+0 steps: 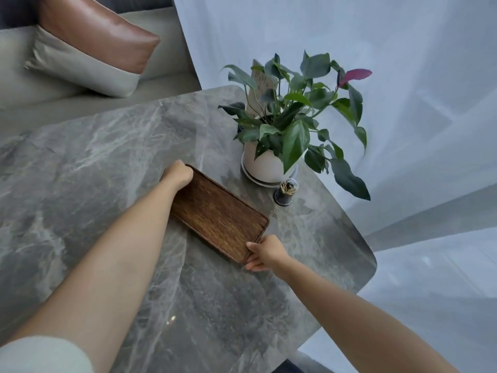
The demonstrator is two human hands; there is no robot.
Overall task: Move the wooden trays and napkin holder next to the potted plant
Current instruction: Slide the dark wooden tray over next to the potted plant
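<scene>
A dark brown wooden tray (219, 214) lies flat on the grey marble table (94, 184), angled from upper left to lower right. My left hand (177, 173) grips its far left end. My right hand (265, 253) grips its near right corner, thumb on the rim. The potted plant (290, 122), green leaves in a white pot on a saucer, stands just beyond the tray's right side. No napkin holder is in view.
A small dark toothpick jar (285, 191) with a clear dome stands between the pot and the tray's right end. The table's rounded edge (368, 254) runs close on the right, with sheer white curtains behind. A sofa with a brown and grey cushion (91, 47) sits at the back left.
</scene>
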